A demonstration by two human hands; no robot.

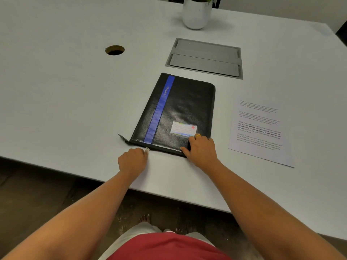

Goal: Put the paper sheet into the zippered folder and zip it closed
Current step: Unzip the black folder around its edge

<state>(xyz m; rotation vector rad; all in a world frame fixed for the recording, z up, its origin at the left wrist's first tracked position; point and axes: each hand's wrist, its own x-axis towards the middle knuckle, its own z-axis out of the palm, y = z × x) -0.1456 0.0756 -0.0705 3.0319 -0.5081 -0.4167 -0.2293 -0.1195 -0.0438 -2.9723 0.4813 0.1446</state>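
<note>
A black zippered folder [180,109] with a blue stripe and a small label card lies closed on the white table [65,91]. My left hand [132,161] sits at its near edge and pinches the metal zipper pull [147,150]. My right hand [201,150] rests on the folder's near right corner, fingers curled over the edge, a ring on one finger. A printed paper sheet [260,130] lies flat on the table to the right of the folder, apart from it.
A grey cable hatch [205,58] is set into the table behind the folder. A round cable hole [115,50] lies to the far left. A white plant pot [196,13] stands at the back. The table's front edge runs just below my hands.
</note>
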